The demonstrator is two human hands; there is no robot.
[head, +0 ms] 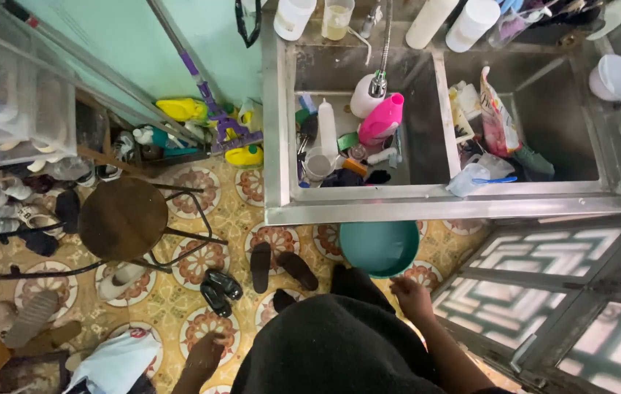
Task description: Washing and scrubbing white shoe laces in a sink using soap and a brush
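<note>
Nothing is gripped: the right hand [412,298] is held loosely open just below the teal basin [379,246] (tucked under the steel sink [281,211]), the left hand [207,350] hangs open farther left.

Teal basin [379,246] partly hidden under the steel sink [398,210] rim. Left hand [207,352] fingers blurred against the patterned floor; right hand [411,295] grip unclear beside dark clothing. Bottles along the top edge are cut off by the frame.
</note>
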